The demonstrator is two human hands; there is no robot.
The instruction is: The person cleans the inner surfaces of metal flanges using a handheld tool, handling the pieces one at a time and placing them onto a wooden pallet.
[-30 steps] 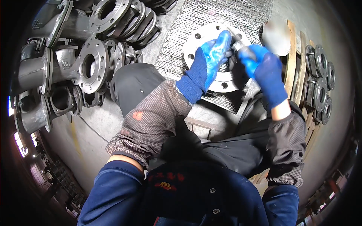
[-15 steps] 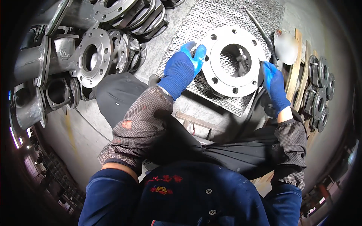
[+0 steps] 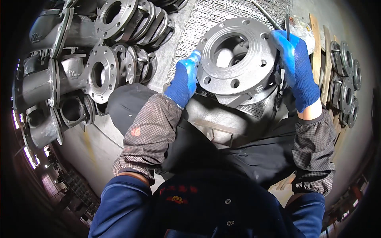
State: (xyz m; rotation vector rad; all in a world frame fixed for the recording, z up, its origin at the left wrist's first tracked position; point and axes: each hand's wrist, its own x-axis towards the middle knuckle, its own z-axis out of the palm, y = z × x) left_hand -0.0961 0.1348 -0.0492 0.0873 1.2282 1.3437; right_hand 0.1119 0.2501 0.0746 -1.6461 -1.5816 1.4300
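Observation:
A heavy grey cast-metal flanged part [image 3: 238,59] with a round flange face and bolt holes is held up in front of me. My left hand [image 3: 183,81], in a blue glove, grips the flange's left rim. My right hand [image 3: 297,67], also blue-gloved, holds its right rim. The part's body hangs below the flange, over my lap and a metal mesh panel [image 3: 222,16].
A heap of similar grey flanged pipe fittings [image 3: 79,71] lies at the left. More round flanges [image 3: 345,79] stand in a row at the right, beside wooden slats [image 3: 317,43]. Concrete floor [image 3: 99,146] shows at lower left.
The flanged part has come up off the mesh and closer to me. Both hands moved from its top to its left and right rims.

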